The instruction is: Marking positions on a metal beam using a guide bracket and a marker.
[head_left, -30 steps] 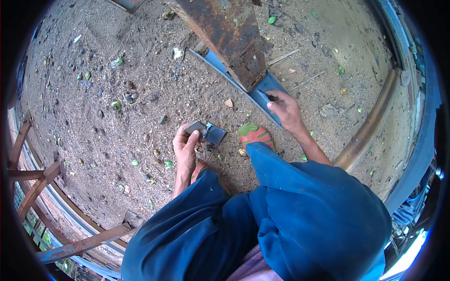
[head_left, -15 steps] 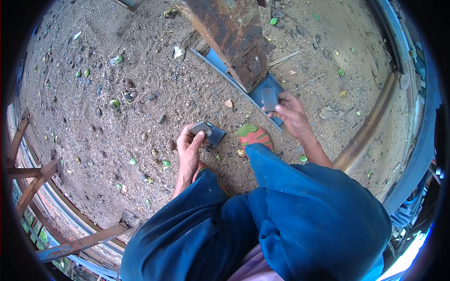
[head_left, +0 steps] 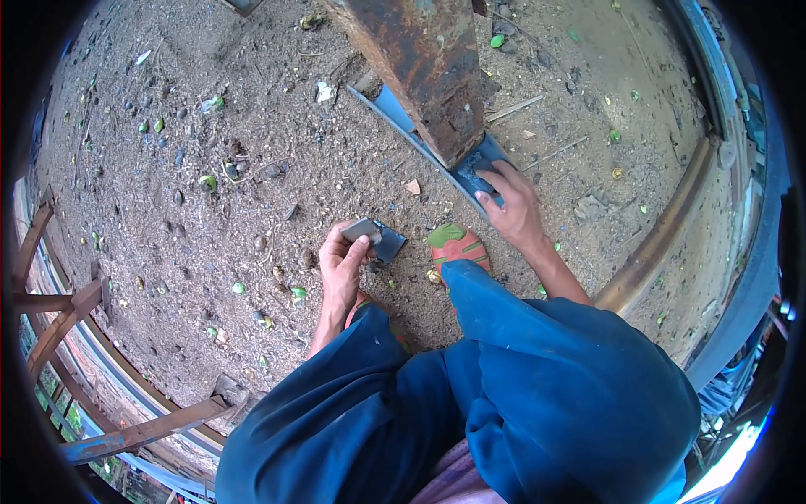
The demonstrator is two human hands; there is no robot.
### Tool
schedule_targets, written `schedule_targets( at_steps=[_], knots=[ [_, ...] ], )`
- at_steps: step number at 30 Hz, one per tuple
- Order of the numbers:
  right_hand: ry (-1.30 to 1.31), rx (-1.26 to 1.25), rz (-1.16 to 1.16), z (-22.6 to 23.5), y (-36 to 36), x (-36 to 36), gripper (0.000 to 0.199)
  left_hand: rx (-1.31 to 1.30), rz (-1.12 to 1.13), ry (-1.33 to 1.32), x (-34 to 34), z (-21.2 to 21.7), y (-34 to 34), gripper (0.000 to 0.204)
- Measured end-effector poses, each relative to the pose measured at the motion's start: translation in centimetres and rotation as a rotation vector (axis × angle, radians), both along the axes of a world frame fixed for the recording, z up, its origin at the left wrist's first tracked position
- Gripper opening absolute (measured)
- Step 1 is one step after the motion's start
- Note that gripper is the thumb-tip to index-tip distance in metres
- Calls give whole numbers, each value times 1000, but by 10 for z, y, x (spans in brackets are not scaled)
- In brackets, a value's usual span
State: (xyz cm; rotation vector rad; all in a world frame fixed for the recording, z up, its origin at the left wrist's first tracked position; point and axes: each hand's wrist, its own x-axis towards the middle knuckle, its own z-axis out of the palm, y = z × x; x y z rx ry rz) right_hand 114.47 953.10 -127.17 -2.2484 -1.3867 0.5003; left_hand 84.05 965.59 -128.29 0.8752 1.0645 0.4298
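My left hand [head_left: 338, 267] is closed on a small flat grey metal plate [head_left: 363, 229], pinched between thumb and fingers. A darker flat plate [head_left: 389, 244] shows just beyond it; whether the hand also holds this one is unclear. My right hand [head_left: 516, 210] reaches over the near end of a blue metal channel [head_left: 401, 122] on the ground, its thumb and fingers apart. A bluish surface shows between them; I cannot make out whether it is a plate or the channel. A rusty steel beam [head_left: 445, 101] stands in the channel, just beyond that hand.
Sandy ground [head_left: 277, 185] is strewn with pebbles, small green fruits and twigs. My right shoe [head_left: 457, 244] is close to the channel's near end. A brown pipe [head_left: 663, 227] lies on the right; rusty metal framing [head_left: 159, 426] stands at the lower left.
My right hand has moved slightly up and left, down onto the channel. The small plate it pinched is no longer clearly seen. My left hand has stayed nearly still.
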Motion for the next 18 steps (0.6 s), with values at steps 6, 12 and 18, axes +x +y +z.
schedule_targets(
  at_steps=[6,12,18],
  knots=[
    [-100,77,42,-13,12,-3,34,-9,-1,6,1,-2,-1,22],
    [-126,107,52,-19,14,-5,36,-25,12,0,3,-2,-2,25],
    [-77,129,102,-23,14,-1,34,-31,-2,14,3,-2,-2,26]
  ],
)
